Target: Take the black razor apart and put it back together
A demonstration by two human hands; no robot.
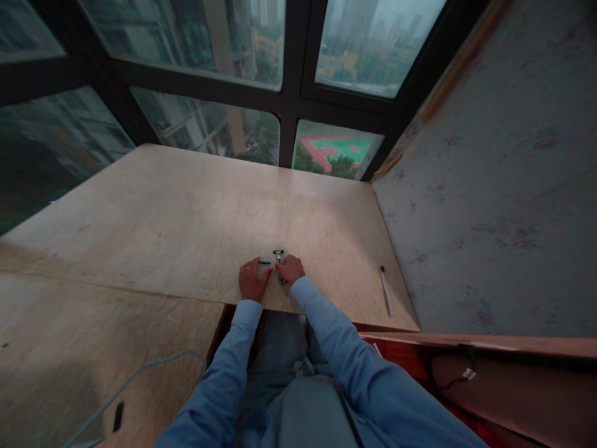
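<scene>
One partly hidden T-shaped tool [278, 254] is pinched by the right hand [291, 269]; at its nine o'clock, one small stick [265, 262], left hand [253, 282] grip unclear.

Dim, cool daylight enters through the windows [373, 46]; edges look stretched.

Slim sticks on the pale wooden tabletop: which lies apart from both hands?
The white stick with a black tip, near the wall; the short dark-green stick is at the left hand.
</scene>
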